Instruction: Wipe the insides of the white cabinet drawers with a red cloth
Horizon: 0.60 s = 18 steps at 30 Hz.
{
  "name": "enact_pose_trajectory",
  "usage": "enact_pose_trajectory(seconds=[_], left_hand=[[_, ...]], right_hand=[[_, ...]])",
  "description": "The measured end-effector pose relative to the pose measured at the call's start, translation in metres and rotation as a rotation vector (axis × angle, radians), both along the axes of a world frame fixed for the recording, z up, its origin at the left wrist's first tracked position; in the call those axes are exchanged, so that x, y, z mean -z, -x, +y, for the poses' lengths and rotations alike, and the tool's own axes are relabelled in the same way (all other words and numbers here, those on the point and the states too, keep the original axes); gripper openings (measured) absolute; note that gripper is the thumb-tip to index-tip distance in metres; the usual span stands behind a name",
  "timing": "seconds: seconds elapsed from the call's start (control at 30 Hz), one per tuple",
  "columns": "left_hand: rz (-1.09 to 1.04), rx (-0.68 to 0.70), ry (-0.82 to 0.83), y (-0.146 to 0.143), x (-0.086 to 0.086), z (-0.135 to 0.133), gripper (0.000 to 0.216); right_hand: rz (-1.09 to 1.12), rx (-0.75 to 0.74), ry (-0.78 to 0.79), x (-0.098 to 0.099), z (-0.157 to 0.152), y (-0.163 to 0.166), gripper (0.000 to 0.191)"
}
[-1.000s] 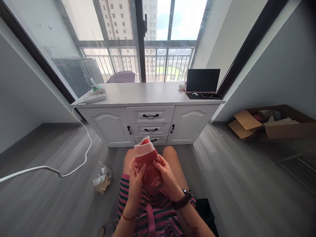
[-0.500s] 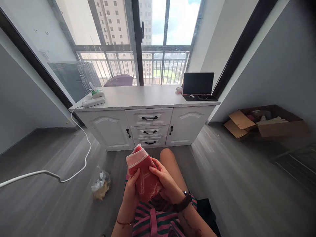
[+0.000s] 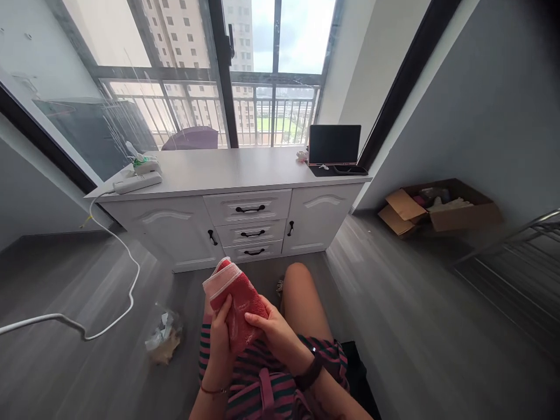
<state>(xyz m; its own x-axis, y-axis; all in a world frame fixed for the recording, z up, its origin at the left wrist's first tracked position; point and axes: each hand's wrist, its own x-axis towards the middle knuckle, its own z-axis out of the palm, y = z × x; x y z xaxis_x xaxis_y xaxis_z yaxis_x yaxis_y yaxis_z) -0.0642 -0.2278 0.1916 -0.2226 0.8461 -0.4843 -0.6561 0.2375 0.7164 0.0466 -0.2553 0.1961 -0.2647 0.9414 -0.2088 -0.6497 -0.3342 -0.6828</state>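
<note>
A folded red towel [image 3: 240, 303] with a pale pink, white-edged band is held up in front of my lap. My left hand [image 3: 221, 335] grips its left side, the thumb lying over the front. On the right side my right hand [image 3: 275, 332] pinches the cloth, thumb in front and fingers behind it. Below the towel lies the striped pink and green clothing [image 3: 249, 385] on my lap. The fingers behind the cloth are largely hidden.
Ahead stands a white cabinet [image 3: 184, 227] bearing a power strip [image 3: 137, 182] and a dark-screened laptop [image 3: 335, 144]. A white cable [image 3: 131, 286] and a plastic bag [image 3: 164, 338] lie on the floor at left. An opened cardboard box [image 3: 466, 219] and a metal rack [image 3: 525, 256] are at right.
The view has turned slightly to the right, so the room appears shifted left. Both hands still hold the towel, and its front face looks smoother.
</note>
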Motion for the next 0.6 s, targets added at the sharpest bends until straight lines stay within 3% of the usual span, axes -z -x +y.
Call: enact_pose_trajectory(seconds=[0.23, 0.47, 0.6], left_hand=[[0.168, -0.053, -0.086, 0.014, 0.015, 0.015, 0.022], [-0.003, 0.002, -0.066, 0.005, -0.018, 0.019, 0.024], [0.021, -0.034, -0.044, 0.002, -0.023, 0.028, 0.026]], right_hand=[[0.054, 0.024, 0.103, 0.0, 0.01, 0.007, 0.045], [0.096, 0.016, 0.13, 0.001, 0.028, 0.005, 0.048], [0.127, 0.075, 0.142, 0.007, 0.042, 0.007, 0.04]])
